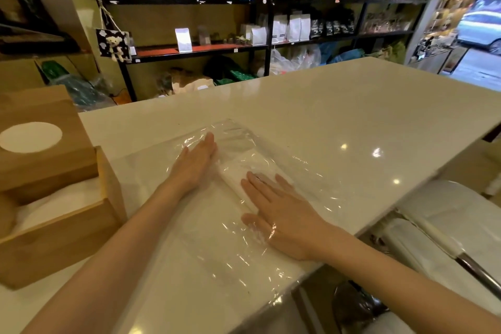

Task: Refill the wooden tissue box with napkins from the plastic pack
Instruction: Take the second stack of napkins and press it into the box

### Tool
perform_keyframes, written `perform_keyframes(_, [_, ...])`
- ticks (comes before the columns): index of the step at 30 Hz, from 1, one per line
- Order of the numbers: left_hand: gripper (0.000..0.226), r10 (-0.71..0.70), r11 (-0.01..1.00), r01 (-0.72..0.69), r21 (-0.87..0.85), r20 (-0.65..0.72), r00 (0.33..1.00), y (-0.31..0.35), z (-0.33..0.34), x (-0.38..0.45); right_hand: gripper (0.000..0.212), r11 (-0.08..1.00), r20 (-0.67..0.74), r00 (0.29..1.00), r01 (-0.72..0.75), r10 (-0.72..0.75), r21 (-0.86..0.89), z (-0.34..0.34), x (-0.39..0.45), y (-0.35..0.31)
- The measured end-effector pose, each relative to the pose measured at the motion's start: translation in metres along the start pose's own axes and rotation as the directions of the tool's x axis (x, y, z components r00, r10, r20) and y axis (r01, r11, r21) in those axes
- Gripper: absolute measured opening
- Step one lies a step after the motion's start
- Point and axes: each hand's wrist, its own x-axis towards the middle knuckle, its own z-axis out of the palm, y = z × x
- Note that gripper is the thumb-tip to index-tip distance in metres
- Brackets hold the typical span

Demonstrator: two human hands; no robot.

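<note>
Napkins [238, 179] lie as a white stack inside the clear plastic pack [222, 228], which is spread flat on the white counter [352, 116] in the head view. The pack's long axis runs from the near edge away and slightly to the right. The left hand [196, 164] lies flat on the film just left of the stack, fingers straight and together, grasping nothing. The right hand [279, 214] presses flat on the stack's near end, fingers spread and released. The stack sits between the two hands, nearer the right.

To the left stands the wooden tissue box [65, 233], open at the top and already holding white napkins. Its lid [40, 138], with an oval slot, rests tilted on the box's far side. Lifting more napkins out probably needs the pack's open end found first; which end that is I cannot tell.
</note>
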Motion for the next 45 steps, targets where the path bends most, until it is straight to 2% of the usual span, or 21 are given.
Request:
perform_keyframes(2, [0.070,-0.013,0.999,0.014,0.047,-0.005,1.000,-0.005,-0.001,0.003,0.088,1.000,0.013,1.000,0.005,-0.005,-0.018,-0.002,-0.016,-0.001])
perform_keyframes(5, [0.054,0.058,0.970,-0.060,0.236,0.016,0.998,-0.002,0.001,-0.001,0.073,1.000,0.040,0.999,0.008,-0.007,-0.026,-0.002,-0.042,0.000])
perform_keyframes(10, [0.050,0.135,0.813,-0.107,0.573,-0.008,0.991,0.008,0.003,-0.015,0.067,0.999,0.027,1.000,0.003,-0.002,-0.039,0.001,-0.082,-0.001])
perform_keyframes(12, [0.048,0.195,0.756,-0.135,0.641,-0.023,0.980,0.012,0.004,-0.018,0.067,0.998,-0.022,1.000,0.015,-0.017,-0.060,0.004,-0.096,-0.002])
perform_keyframes(14, [0.045,0.200,0.736,-0.148,0.660,-0.004,0.980,0.012,0.004,-0.019,0.068,0.998,-0.074,0.997,0.022,-0.026,-0.060,0.008,-0.110,-0.004])
perform_keyframes(17, [0.047,0.202,0.761,-0.156,0.630,-0.002,0.979,0.012,0.005,-0.019,0.068,0.998,-0.102,0.994,0.034,-0.040,-0.061,0.010,-0.126,-0.002])
perform_keyframes(19, [0.049,0.239,0.784,-0.166,0.598,-0.044,0.970,0.012,0.006,-0.019,0.072,0.985,-0.151,0.985,0.052,-0.077,-0.166,0.016,-0.130,0.004])
perform_keyframes(22, [0.048,0.301,0.775,-0.197,0.600,-0.077,0.951,0.011,0.005,-0.021,0.075,0.959,-0.279,0.949,0.063,-0.143,-0.278,0.027,-0.127,0.012])
perform_keyframes(25, [0.048,0.327,0.778,-0.205,0.593,-0.105,0.939,0.014,0.003,-0.025,0.063,0.959,-0.404,0.892,0.099,-0.204,-0.264,0.024,-0.126,0.017])
perform_keyframes(27, [0.048,0.362,0.767,-0.215,0.604,-0.131,0.923,0.015,0.003,-0.028,0.048,0.974,-0.454,0.866,0.148,-0.211,-0.171,0.008,-0.129,0.017])
perform_keyframes(30, [0.050,0.428,0.756,-0.245,0.607,-0.175,0.887,0.017,0.005,-0.031,0.037,0.978,-0.572,0.819,0.159,-0.053,0.137,-0.035,-0.137,0.009])
perform_keyframes(33, [0.053,0.479,0.743,-0.287,0.605,-0.180,0.859,0.027,0.007,-0.039,0.026,0.830,-0.584,0.788,0.186,0.193,0.526,-0.082,-0.142,0.007])
perform_keyframes(35, [0.049,0.498,0.768,-0.318,0.556,-0.208,0.842,0.040,0.005,-0.050,0.024,0.709,-0.597,0.755,0.263,0.271,0.654,-0.102,-0.138,0.014])
perform_keyframes(38, [0.029,0.418,0.866,-0.303,0.399,-0.243,0.875,0.064,-0.003,-0.066,0.031,0.642,-0.639,0.696,0.332,0.328,0.691,-0.120,-0.116,0.019])
perform_keyframes(40, [0.029,0.262,0.963,-0.237,0.128,-0.235,0.936,0.082,-0.016,-0.080,0.034,0.630,-0.653,0.687,0.361,0.318,0.687,-0.124,-0.098,0.015])
perform_keyframes(41, [0.035,0.161,0.980,-0.179,-0.092,-0.179,0.971,0.088,-0.025,-0.089,0.033,0.641,-0.658,0.693,0.368,0.295,0.674,-0.123,-0.089,0.011])
perform_keyframes(43, [0.052,0.017,0.893,0.031,-0.448,0.103,0.995,0.096,-0.044,-0.106,0.028,0.690,-0.667,0.712,0.372,0.217,0.621,-0.117,-0.069,0.003])
perform_keyframes(45, [0.070,-0.025,0.788,0.252,-0.562,0.380,0.925,0.091,-0.060,-0.122,0.026,0.743,-0.671,0.732,0.385,0.115,0.548,-0.108,-0.048,-0.006])
